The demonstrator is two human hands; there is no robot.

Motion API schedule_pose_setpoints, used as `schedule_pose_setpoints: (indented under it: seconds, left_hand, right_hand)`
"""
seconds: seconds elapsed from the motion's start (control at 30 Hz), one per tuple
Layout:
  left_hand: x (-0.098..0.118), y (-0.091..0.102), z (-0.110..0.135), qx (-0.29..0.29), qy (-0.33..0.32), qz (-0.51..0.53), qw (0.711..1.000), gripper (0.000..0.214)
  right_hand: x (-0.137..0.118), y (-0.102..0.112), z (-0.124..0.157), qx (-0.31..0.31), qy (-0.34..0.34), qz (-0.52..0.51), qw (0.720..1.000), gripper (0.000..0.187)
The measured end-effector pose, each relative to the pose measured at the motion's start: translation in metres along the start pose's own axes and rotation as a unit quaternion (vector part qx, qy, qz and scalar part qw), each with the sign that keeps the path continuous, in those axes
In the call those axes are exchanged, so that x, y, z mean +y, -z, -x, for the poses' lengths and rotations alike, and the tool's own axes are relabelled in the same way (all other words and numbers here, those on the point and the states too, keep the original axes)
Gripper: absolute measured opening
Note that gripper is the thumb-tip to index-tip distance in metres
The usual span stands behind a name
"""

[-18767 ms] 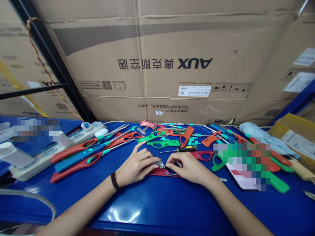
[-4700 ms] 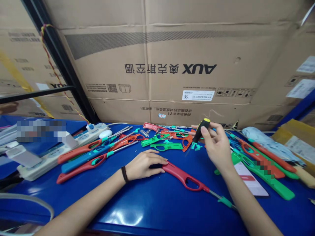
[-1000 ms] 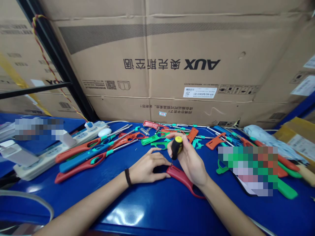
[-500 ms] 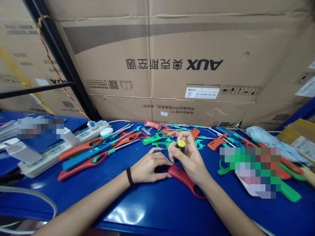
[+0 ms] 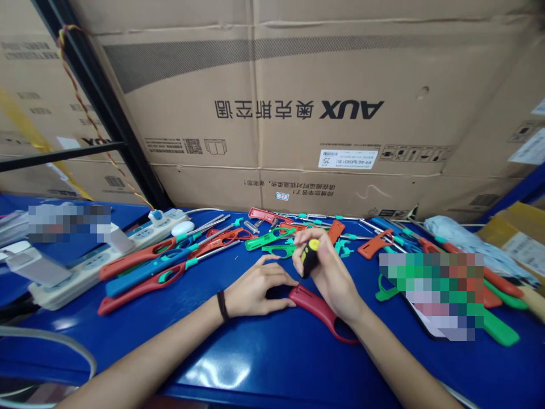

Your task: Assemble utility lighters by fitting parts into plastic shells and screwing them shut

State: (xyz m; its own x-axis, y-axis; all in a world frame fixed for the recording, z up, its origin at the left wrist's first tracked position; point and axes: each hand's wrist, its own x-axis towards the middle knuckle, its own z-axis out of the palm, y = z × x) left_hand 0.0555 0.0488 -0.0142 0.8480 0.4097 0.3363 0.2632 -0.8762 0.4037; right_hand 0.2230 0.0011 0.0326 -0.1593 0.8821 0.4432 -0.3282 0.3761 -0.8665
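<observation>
A red long-nosed lighter (image 5: 317, 309) lies on the blue table (image 5: 264, 358) in front of me. My left hand (image 5: 255, 289) rests on the table with its fingers curled round the lighter's butt end, steadying it. My right hand (image 5: 330, 272) is closed round a black screwdriver with a yellow cap (image 5: 309, 257), held nearly upright. Its thin tip points down onto the lighter's butt end, close to my left fingertips. A dark band circles my left wrist.
Several red, blue and green lighters and loose shells (image 5: 170, 264) are spread over the back of the table. A white power strip (image 5: 106, 255) lies at the left. Big cardboard boxes (image 5: 298, 108) wall off the back. A blurred patch (image 5: 430, 295) covers items at the right.
Within the last second my right hand has shifted slightly on the screwdriver, which stays upright on the lighter's end. Earlier, the hand held the screwdriver up, away from the lighter. My left hand has stayed put.
</observation>
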Motion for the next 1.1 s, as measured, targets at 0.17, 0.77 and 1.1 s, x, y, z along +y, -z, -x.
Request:
schedule_pose_setpoints:
  seconds: [0.17,0.77,1.1]
  left_hand:
    - [-0.0005,-0.0003,0.0,0.004,0.002,-0.009,1.0,0.025]
    - [0.0016,0.0017,-0.0005,0.001,0.01,-0.011,1.0,0.027]
    - [0.003,0.0001,-0.0014,0.012,-0.007,-0.052,0.999,0.025]
  right_hand:
    - [-0.0014,-0.0024,0.001,-0.004,-0.004,0.04,0.999,0.016]
    - [-0.0011,-0.0023,0.004,-0.014,-0.027,0.026,0.999,0.035]
    - [-0.0012,-0.0042,0.0021,0.002,0.068,0.093,0.993,0.009]
